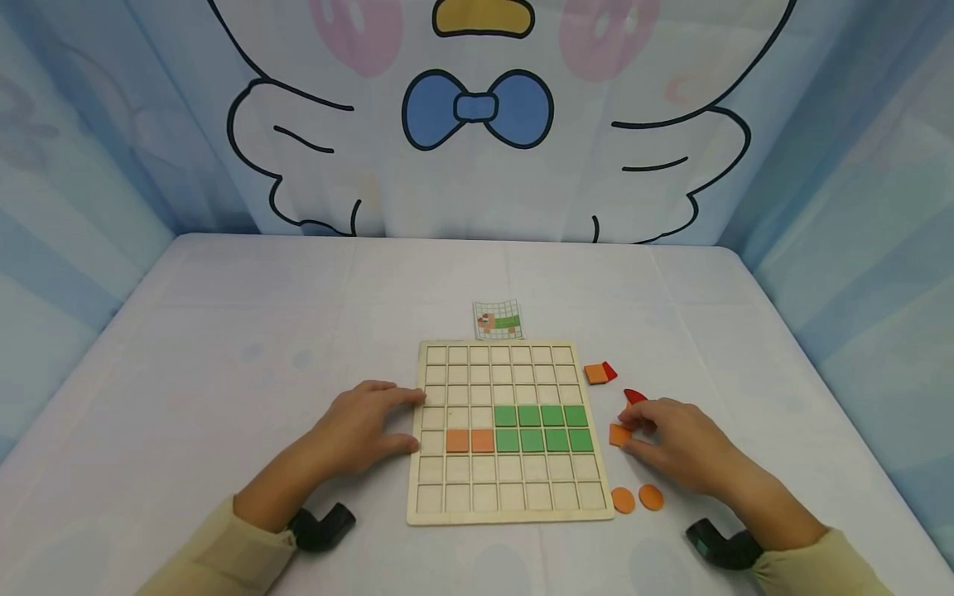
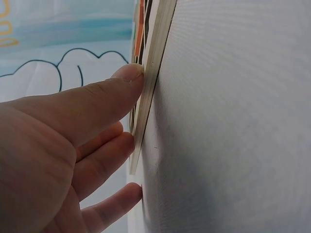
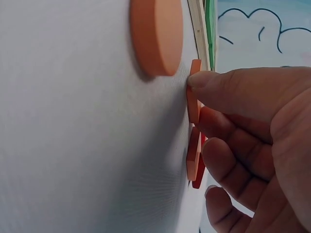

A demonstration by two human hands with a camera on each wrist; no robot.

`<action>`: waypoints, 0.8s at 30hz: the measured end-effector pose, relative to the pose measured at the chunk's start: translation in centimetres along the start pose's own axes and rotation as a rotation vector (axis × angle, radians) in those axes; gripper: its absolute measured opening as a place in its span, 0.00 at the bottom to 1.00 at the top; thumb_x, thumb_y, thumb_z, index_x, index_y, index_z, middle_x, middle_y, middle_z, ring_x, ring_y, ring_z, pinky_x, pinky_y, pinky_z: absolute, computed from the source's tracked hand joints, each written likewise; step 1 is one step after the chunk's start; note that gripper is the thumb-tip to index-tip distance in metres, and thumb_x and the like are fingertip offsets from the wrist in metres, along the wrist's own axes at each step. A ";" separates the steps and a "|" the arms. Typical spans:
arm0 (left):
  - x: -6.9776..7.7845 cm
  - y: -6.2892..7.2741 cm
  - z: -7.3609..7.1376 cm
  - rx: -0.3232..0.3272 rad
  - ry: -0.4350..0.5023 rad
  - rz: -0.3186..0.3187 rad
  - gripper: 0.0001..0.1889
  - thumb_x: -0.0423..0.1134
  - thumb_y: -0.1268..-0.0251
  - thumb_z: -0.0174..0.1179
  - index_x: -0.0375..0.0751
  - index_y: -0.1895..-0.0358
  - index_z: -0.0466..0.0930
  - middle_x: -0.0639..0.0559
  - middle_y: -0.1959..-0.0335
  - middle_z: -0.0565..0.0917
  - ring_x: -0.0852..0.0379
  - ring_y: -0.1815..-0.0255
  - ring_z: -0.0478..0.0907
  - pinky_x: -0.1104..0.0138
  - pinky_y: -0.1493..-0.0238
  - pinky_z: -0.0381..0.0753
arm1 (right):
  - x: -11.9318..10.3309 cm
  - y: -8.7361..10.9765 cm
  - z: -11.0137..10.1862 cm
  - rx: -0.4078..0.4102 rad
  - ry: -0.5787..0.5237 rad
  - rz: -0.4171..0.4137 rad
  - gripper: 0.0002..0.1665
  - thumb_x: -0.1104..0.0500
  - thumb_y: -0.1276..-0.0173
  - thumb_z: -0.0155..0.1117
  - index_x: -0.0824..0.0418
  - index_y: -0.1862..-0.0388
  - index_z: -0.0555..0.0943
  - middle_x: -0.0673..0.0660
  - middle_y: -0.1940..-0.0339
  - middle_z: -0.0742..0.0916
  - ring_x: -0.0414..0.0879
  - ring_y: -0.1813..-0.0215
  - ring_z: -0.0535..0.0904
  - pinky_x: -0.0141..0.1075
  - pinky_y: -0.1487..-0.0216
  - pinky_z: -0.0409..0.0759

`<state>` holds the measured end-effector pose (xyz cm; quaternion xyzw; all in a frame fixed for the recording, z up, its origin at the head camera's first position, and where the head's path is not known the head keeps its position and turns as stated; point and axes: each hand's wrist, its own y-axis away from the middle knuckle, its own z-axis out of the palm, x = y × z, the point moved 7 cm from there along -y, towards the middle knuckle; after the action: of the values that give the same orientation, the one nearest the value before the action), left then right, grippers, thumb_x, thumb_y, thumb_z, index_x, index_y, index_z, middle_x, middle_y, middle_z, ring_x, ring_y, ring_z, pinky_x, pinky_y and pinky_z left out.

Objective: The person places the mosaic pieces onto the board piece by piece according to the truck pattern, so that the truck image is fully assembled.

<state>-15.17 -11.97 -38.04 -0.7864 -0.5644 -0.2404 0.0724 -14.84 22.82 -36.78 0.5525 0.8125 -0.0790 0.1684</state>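
Note:
A pale wooden grid board (image 1: 456, 472) lies on the white table, with green square tiles (image 1: 532, 440) in two rows and two orange squares (image 1: 469, 441) beside them. My left hand (image 1: 361, 430) rests at its left edge, thumb (image 2: 129, 73) and fingertips touching the side, fingers relaxed. Right of the board, my right hand (image 1: 686, 447) pinches an orange square tile (image 3: 193, 104) between thumb and index finger, close over the table. Another orange piece (image 3: 193, 155) and a red piece (image 1: 634, 396) lie by its fingers, partly hidden.
Two orange discs (image 1: 623, 500) lie near the board's lower right corner. An orange square (image 1: 596, 374) and a red piece (image 1: 610, 370) sit by its upper right. A small pattern card (image 1: 498, 319) lies behind the board. A printed curtain (image 1: 477, 190) hangs beyond the table.

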 end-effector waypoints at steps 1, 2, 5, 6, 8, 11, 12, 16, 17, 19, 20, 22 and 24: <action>0.0 0.0 0.0 0.000 0.001 0.000 0.31 0.46 0.42 0.74 0.46 0.34 0.78 0.47 0.39 0.80 0.41 0.33 0.70 0.45 0.38 0.71 | 0.0 0.0 0.0 -0.002 -0.002 -0.001 0.14 0.59 0.41 0.76 0.61 0.56 0.85 0.46 0.64 0.84 0.43 0.62 0.76 0.43 0.58 0.79; 0.0 0.0 0.0 0.001 0.001 0.000 0.31 0.46 0.42 0.74 0.46 0.34 0.78 0.47 0.39 0.80 0.41 0.33 0.70 0.45 0.38 0.71 | -0.1 0.0 0.0 -0.003 -0.002 -0.002 0.15 0.59 0.40 0.76 0.61 0.56 0.85 0.46 0.64 0.83 0.43 0.62 0.76 0.43 0.58 0.79; 0.0 0.0 0.0 0.005 0.004 0.003 0.31 0.46 0.42 0.74 0.46 0.34 0.78 0.47 0.39 0.80 0.41 0.33 0.70 0.45 0.38 0.71 | -0.1 -0.1 0.0 -0.007 -0.005 -0.002 0.15 0.59 0.40 0.75 0.62 0.55 0.85 0.46 0.64 0.83 0.43 0.61 0.76 0.44 0.57 0.79; 0.0 0.0 0.0 0.006 0.005 0.004 0.31 0.46 0.42 0.74 0.46 0.34 0.78 0.47 0.38 0.80 0.41 0.33 0.70 0.45 0.38 0.71 | -0.1 -0.2 0.0 -0.009 -0.005 -0.004 0.15 0.59 0.40 0.75 0.62 0.55 0.84 0.46 0.64 0.83 0.44 0.61 0.76 0.44 0.56 0.79; 0.0 0.1 0.0 0.007 0.005 0.008 0.31 0.47 0.42 0.74 0.46 0.34 0.78 0.47 0.38 0.80 0.41 0.33 0.69 0.45 0.38 0.71 | -0.2 -0.2 -0.1 0.003 -0.004 -0.005 0.15 0.59 0.40 0.75 0.62 0.55 0.84 0.46 0.64 0.83 0.44 0.61 0.76 0.45 0.56 0.79; 0.0 0.1 0.0 0.007 0.004 0.011 0.31 0.47 0.42 0.74 0.46 0.34 0.78 0.47 0.38 0.80 0.41 0.33 0.69 0.45 0.38 0.71 | -0.4 -0.3 -0.6 0.037 -0.004 -0.022 0.15 0.60 0.40 0.75 0.62 0.55 0.84 0.46 0.65 0.82 0.43 0.61 0.76 0.45 0.56 0.80; 0.0 0.1 0.0 0.006 0.003 0.012 0.31 0.47 0.42 0.74 0.46 0.34 0.78 0.47 0.38 0.80 0.42 0.33 0.69 0.45 0.38 0.71 | -0.5 -0.3 -0.8 0.052 -0.004 -0.037 0.15 0.60 0.40 0.75 0.62 0.55 0.84 0.46 0.65 0.82 0.43 0.61 0.76 0.44 0.57 0.79; 0.1 0.1 -0.1 0.004 -0.002 0.015 0.31 0.47 0.42 0.74 0.46 0.34 0.78 0.48 0.39 0.80 0.42 0.33 0.70 0.45 0.39 0.71 | -1.3 -0.6 -1.4 0.077 -0.001 -0.075 0.15 0.60 0.39 0.75 0.61 0.55 0.84 0.45 0.67 0.80 0.42 0.63 0.74 0.41 0.60 0.78; 0.1 0.1 -0.1 0.004 -0.004 0.015 0.31 0.47 0.42 0.74 0.46 0.34 0.78 0.48 0.39 0.80 0.42 0.33 0.70 0.45 0.39 0.71 | -1.5 -0.7 -1.5 0.075 -0.002 -0.079 0.14 0.60 0.39 0.75 0.61 0.55 0.84 0.45 0.67 0.81 0.42 0.63 0.74 0.40 0.60 0.78; 0.1 0.1 -0.1 0.003 -0.007 0.014 0.31 0.47 0.42 0.74 0.46 0.34 0.78 0.48 0.39 0.80 0.42 0.33 0.70 0.45 0.39 0.71 | -2.1 -1.0 -1.6 0.067 -0.010 -0.084 0.14 0.60 0.38 0.74 0.60 0.54 0.84 0.45 0.64 0.82 0.42 0.63 0.74 0.39 0.61 0.78; 0.1 0.1 -0.1 0.002 -0.009 0.013 0.31 0.47 0.42 0.74 0.46 0.34 0.78 0.48 0.39 0.80 0.42 0.33 0.70 0.45 0.39 0.71 | -2.5 -1.2 -1.7 0.062 -0.018 -0.090 0.13 0.59 0.37 0.73 0.60 0.54 0.84 0.46 0.63 0.83 0.42 0.62 0.75 0.39 0.61 0.78; 0.1 0.1 -0.1 0.002 -0.009 0.010 0.31 0.47 0.42 0.74 0.46 0.34 0.78 0.48 0.39 0.80 0.42 0.33 0.70 0.46 0.39 0.71 | -3.2 -1.5 -1.7 0.052 -0.032 -0.102 0.13 0.59 0.36 0.73 0.59 0.54 0.84 0.47 0.60 0.84 0.43 0.61 0.76 0.40 0.60 0.78; 0.2 0.1 -0.1 0.001 -0.007 0.006 0.31 0.47 0.42 0.74 0.46 0.34 0.79 0.48 0.39 0.80 0.42 0.33 0.70 0.46 0.39 0.71 | -4.0 -1.8 -1.7 0.051 -0.042 -0.126 0.13 0.59 0.37 0.73 0.58 0.54 0.84 0.47 0.59 0.84 0.44 0.60 0.77 0.41 0.59 0.78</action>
<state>-15.10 -11.91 -37.83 -0.7890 -0.5622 -0.2375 0.0716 -15.53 19.18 -33.90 0.5026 0.8397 -0.1214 0.1660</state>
